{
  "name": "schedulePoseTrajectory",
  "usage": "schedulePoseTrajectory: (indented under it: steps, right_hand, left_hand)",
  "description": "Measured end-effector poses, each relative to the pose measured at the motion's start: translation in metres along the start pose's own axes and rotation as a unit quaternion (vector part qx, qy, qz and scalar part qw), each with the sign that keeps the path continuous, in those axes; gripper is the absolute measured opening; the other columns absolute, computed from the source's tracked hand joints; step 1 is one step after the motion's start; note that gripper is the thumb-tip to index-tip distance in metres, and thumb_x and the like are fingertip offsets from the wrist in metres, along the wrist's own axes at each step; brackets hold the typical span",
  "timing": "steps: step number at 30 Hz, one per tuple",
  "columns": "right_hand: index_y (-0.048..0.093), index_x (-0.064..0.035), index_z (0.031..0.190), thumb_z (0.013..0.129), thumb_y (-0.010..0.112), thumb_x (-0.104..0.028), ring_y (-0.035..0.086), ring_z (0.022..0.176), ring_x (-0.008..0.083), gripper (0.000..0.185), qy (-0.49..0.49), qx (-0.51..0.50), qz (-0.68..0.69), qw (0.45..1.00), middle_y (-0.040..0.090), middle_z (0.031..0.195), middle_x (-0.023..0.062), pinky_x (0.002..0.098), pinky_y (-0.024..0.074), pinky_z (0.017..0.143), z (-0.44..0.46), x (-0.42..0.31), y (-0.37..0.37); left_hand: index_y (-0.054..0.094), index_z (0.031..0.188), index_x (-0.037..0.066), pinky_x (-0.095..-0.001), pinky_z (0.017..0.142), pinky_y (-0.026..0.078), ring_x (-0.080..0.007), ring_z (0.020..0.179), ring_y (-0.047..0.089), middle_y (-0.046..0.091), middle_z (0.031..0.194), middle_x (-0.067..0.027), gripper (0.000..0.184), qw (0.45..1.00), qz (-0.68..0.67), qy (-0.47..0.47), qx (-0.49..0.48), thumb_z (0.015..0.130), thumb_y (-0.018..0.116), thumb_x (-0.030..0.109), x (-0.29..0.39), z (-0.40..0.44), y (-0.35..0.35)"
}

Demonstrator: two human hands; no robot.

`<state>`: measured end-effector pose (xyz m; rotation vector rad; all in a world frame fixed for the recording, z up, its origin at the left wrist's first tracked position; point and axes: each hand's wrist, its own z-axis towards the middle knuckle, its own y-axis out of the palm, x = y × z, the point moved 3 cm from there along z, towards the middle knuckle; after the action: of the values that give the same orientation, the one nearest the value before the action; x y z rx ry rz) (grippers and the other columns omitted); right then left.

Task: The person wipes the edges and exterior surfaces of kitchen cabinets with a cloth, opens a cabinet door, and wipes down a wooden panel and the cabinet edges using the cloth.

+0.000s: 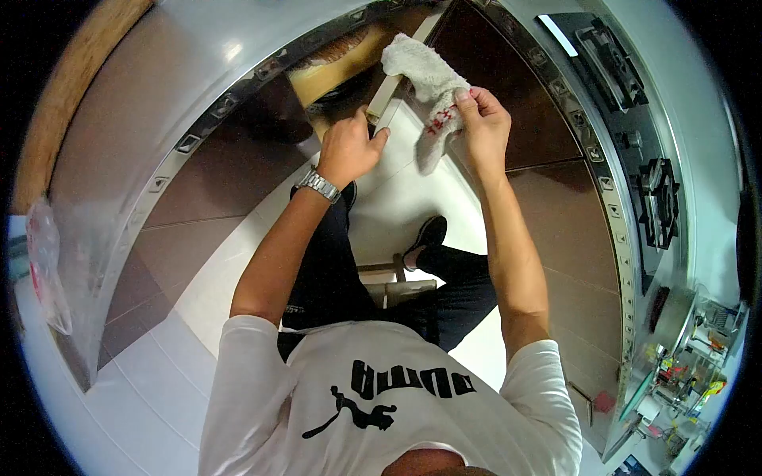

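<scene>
My left hand (pixel 349 149), with a metal watch at the wrist, is closed around the near end of a cream-coloured panel edge (pixel 385 97), which looks like the edge of an open cabinet door. My right hand (pixel 482 123) pinches a white fluffy cloth (pixel 429 75) with red marks on it. The cloth's far end lies over the panel edge, and its lower part hangs down. Behind the panel, the cabinet's inside shows a yellowish board (pixel 341 70) and a dark object that I cannot make out.
Dark brown cabinet doors (pixel 230 151) curve around both sides beneath the counter. A gas stove (pixel 635 119) stands on the right counter, with a dish rack (pixel 698 341) nearer. A plastic bag (pixel 48 262) hangs at the left. A low stool (pixel 397 292) is between my legs.
</scene>
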<state>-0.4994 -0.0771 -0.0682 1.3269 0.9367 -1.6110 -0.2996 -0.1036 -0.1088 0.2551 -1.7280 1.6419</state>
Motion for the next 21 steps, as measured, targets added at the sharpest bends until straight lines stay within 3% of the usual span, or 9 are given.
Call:
schedulePoseTrajectory:
  steps: [3,5,7,11,14,16,19,21]
  right_hand:
    - [0.064,-0.0001,0.088,0.086,0.065,-0.013,0.052,0.069,0.0052,0.013,-0.012,-0.023,0.052,0.998,0.062,0.078,-0.0013,0.021,0.0424,0.062,-0.011,-0.01,0.01]
    - [0.064,-0.0001,0.09,0.084,0.067,-0.012,0.052,0.071,0.0055,0.014,-0.018,-0.063,-0.014,0.998,0.062,0.079,-0.001,0.0215,0.0434,0.065,-0.018,-0.02,0.019]
    - [0.064,0.0002,0.095,0.079,0.068,-0.01,0.058,0.069,0.0141,0.019,-0.162,-0.125,-0.097,0.974,0.064,0.083,0.0065,0.0257,0.0469,0.064,-0.019,-0.026,0.032]
    - [0.066,-0.0076,0.093,0.077,0.065,-0.013,0.061,0.073,0.0312,0.017,-0.27,-0.197,-0.246,0.91,0.062,0.082,0.0111,0.0383,0.0488,0.063,-0.022,-0.032,0.064]
    - [0.066,-0.0051,0.094,0.076,0.069,-0.014,0.059,0.069,0.0299,0.021,-0.257,-0.191,-0.32,0.892,0.061,0.084,0.0107,0.0343,0.0482,0.063,-0.02,-0.037,0.08]
    - [0.067,-0.0091,0.091,0.079,0.063,-0.022,0.062,0.076,0.0319,0.018,-0.249,-0.175,-0.396,0.866,0.063,0.084,0.0107,0.0399,0.0495,0.065,-0.018,-0.039,0.088]
    - [0.066,-0.009,0.091,0.079,0.064,-0.025,0.063,0.078,0.0327,0.02,-0.249,-0.125,-0.364,0.889,0.065,0.088,0.0116,0.0403,0.0498,0.066,-0.012,-0.038,0.087]
    - [0.066,-0.0084,0.092,0.078,0.066,-0.026,0.063,0.079,0.0335,0.022,-0.205,-0.146,-0.361,0.898,0.065,0.09,0.0129,0.0403,0.0499,0.068,-0.013,-0.035,0.08]
  left_hand:
    - [0.053,0.104,-0.015,-0.0477,0.068,0.049,-0.0406,0.07,0.061,0.061,0.071,-0.0276,0.049,1.0,0.01,0.003,-0.001,0.08,0.061,0.027,-0.003,0.001,0.003]
    - [0.053,0.104,-0.015,-0.0482,0.068,0.049,-0.0407,0.07,0.061,0.06,0.071,-0.0279,0.046,1.0,0.021,0.012,0.007,0.079,0.06,0.024,-0.008,0.002,0.006]
    - [0.053,0.103,-0.014,-0.0486,0.068,0.049,-0.0408,0.071,0.061,0.06,0.071,-0.0281,0.044,0.999,0.031,0.02,0.016,0.078,0.059,0.021,-0.01,0.001,0.01]
    - [0.058,0.085,-0.009,-0.0497,0.069,0.048,-0.0421,0.071,0.06,0.06,0.072,-0.0272,0.024,0.998,0.014,0.058,0.031,0.072,0.057,0.01,-0.007,-0.001,0.011]
    - [0.059,0.076,-0.006,-0.0501,0.069,0.048,-0.0427,0.07,0.06,0.06,0.072,-0.0266,0.015,0.998,0.003,0.063,0.025,0.068,0.057,0.006,-0.002,-0.002,0.009]
    - [0.06,0.073,-0.005,-0.0502,0.069,0.048,-0.0428,0.07,0.059,0.061,0.072,-0.0265,0.012,0.998,-0.007,0.048,0.029,0.068,0.057,0.005,-0.005,-0.005,0.01]
    - [0.06,0.074,-0.005,-0.0506,0.068,0.047,-0.0427,0.07,0.06,0.06,0.072,-0.0264,0.012,0.998,0.018,0.051,0.039,0.068,0.057,0.006,-0.01,-0.001,0.011]
    - [0.059,0.079,-0.005,-0.0507,0.068,0.047,-0.0426,0.07,0.06,0.061,0.071,-0.0265,0.015,0.996,0.038,0.065,0.049,0.07,0.056,0.007,-0.009,-0.002,0.007]
